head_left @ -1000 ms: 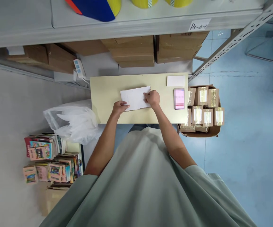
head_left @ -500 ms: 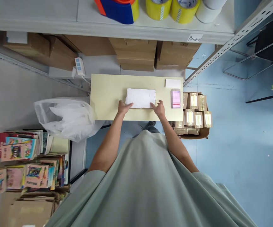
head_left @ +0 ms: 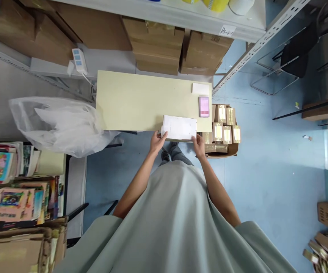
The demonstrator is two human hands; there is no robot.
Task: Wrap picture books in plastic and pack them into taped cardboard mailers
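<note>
A flat parcel with a white top face (head_left: 179,127) overhangs the near edge of the pale yellow table (head_left: 135,100), held between my two hands. My left hand (head_left: 157,141) grips its left near corner, thumb on top and fingers underneath. On the right near corner, my right hand (head_left: 199,145) has the same kind of hold. Faint print shows on the white face, and a thin darker side is visible along the near edge. A phone with a pink screen (head_left: 204,107) lies to the right on the table, below a small white card (head_left: 200,88).
At right, an open carton (head_left: 233,151) holds several small labelled boxes. A clear plastic bag (head_left: 58,125) bulges at the left, above stacked books (head_left: 13,203). Shelving with cardboard boxes (head_left: 156,49) stands behind the table. A black chair (head_left: 294,57) is far right.
My right hand went from pressing on the parcel's top to gripping its right side. Both hands then brought the parcel toward me, to the table's near edge. The view shifted too.
</note>
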